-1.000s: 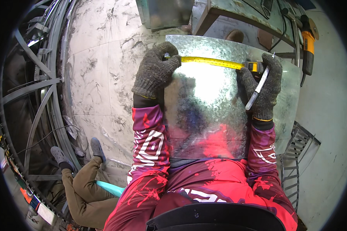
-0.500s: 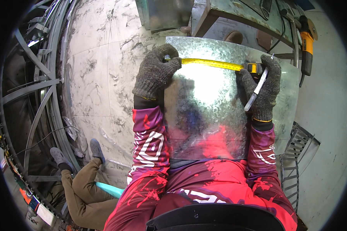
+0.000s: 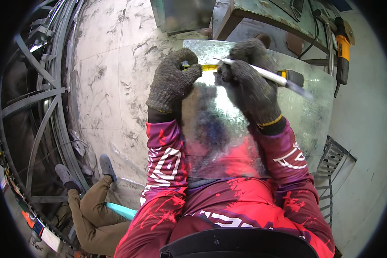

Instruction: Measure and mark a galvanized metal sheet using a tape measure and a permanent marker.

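Note:
A shiny galvanized metal sheet [image 3: 202,142] lies flat in front of me, its near edge at my lap. At its left edge my left hand [image 3: 172,79], in a dark grey knit glove, is closed on the end of a yellow tape measure blade [image 3: 209,68]. The tape measure case [image 3: 291,78], black and yellow, rests on the sheet to the right. My right hand [image 3: 254,84], gloved alike, grips a white pen [image 3: 265,74] with a thin pointed tip aimed left. Its fingers are just over the blade and hide most of it.
Long metal strips and frames [image 3: 58,120] are piled at the left. A metal-topped bench [image 3: 271,21] stands at the far right, with a yellow angle grinder [image 3: 342,51] beside it. Another person's legs [image 3: 94,210] are at the lower left. A slotted metal piece [image 3: 324,176] is on the right.
My right hand has left the tape measure case and moved left along the blade, turning the pen so its tip points left. The case stays on the sheet; my left hand keeps its place.

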The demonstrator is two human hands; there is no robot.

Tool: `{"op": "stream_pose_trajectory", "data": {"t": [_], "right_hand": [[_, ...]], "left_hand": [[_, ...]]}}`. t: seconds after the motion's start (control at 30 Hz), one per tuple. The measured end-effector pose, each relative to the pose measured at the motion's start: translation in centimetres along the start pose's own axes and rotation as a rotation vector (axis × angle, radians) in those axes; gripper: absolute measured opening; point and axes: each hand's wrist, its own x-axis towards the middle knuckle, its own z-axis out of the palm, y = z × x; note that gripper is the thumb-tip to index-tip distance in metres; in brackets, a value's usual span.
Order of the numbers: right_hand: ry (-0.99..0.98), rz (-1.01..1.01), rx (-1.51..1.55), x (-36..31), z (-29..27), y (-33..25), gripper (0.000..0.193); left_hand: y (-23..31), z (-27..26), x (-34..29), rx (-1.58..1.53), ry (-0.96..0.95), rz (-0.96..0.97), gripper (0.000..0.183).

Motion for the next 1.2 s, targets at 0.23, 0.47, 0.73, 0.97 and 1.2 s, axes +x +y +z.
{"op": "stream_pose_trajectory", "data": {"t": [0.23, 0.47, 0.73, 0.97, 1.2], "right_hand": [[-0.130, 0.379, 0.097, -0.3, -0.1, -0.9, 0.018], [-0.218, 0.526, 0.251, -2.3, -0.5, -1.8, 0.027], [-0.259, 0.315, 0.029, -0.9, -0.9, -2.6, 0.028], [-0.198, 0.432, 0.116, -2.1, -0.5, -2.6, 0.023], [-0.216, 0.467, 0.164, -2.5, -0.9, 0.5, 0.023]], "left_hand": [[0.3, -0.3, -1.1, 0.002, 0.031, -0.122, 0.017], [0.6, 0.2, -1.7, 0.011, 0.063, -0.040, 0.020], [1.7, 0.2, -1.7, 0.113, 0.048, -0.051, 0.021], [1.0, 0.2, -2.1, -0.123, -0.039, -0.131, 0.018], [-1.4, -1.2, -0.2, -0.297, -0.057, -0.177, 0.030]]}}
